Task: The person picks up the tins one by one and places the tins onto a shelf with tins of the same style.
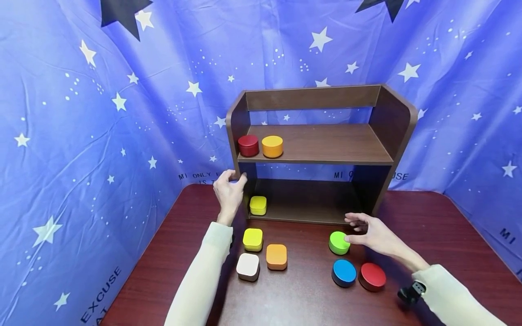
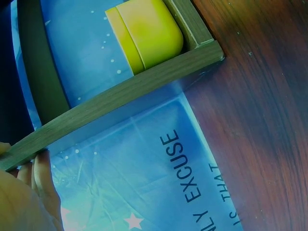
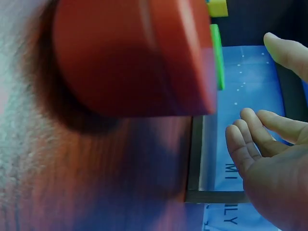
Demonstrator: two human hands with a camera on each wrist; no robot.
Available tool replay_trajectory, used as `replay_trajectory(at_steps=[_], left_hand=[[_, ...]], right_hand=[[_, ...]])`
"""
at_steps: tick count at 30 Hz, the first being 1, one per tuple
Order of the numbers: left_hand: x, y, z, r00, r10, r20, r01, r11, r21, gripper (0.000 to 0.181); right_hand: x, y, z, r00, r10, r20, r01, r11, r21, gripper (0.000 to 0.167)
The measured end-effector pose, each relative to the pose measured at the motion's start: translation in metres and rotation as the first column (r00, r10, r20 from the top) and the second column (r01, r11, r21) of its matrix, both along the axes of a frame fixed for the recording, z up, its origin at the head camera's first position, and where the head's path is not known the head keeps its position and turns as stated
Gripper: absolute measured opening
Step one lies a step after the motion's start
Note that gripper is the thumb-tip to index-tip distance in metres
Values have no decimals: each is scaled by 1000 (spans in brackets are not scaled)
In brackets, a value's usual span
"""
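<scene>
My left hand grips the left side panel of a brown two-level shelf, thumb on one side and fingers on the other. Over the table, my right hand hangs with fingers parted and nothing between them. Its thumb overlaps the edge of the green round tin in the head view; contact cannot be told. A yellow square tin stands at the left of the lower level. Dark red and yellow-orange round tins stand on the upper level.
Left on the table are yellow, orange and white square tins. Blue and red round tins stand at right, near my right wrist. A starry blue cloth surrounds the table.
</scene>
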State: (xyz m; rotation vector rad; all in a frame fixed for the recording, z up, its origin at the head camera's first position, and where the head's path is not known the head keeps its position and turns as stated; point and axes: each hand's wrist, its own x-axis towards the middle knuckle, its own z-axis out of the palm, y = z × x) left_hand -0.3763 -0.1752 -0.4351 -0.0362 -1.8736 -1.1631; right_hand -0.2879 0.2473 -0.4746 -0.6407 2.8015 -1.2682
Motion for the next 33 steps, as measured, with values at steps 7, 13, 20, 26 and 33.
replay_trajectory(at_steps=[7,13,20,26,33], left_hand=[[0,0,0,1000,6,-7,-6,1000,-2,18],[0,1,-1,1000,7,-8,-7,1000,-14,20],[0,0,0,1000,7,-26,-7,1000,-14,19],[-1,0,0,1000,12,-20,-13,1000,-18,19],[-1,0,0,1000,7,-12,-7,1000,-12,18]], right_hand=[[-1,4,-11,1000,5,14,-5,1000,-23,65],[-1,5,-18,999,23,32,-22,999,-30,63],[-4,1,-21,998,34,53,-32,999,-34,63],[-3,0,-24,995,56,81,-54,998,-23,65],[-4,0,-26,993,82,88,-80,996,-26,64]])
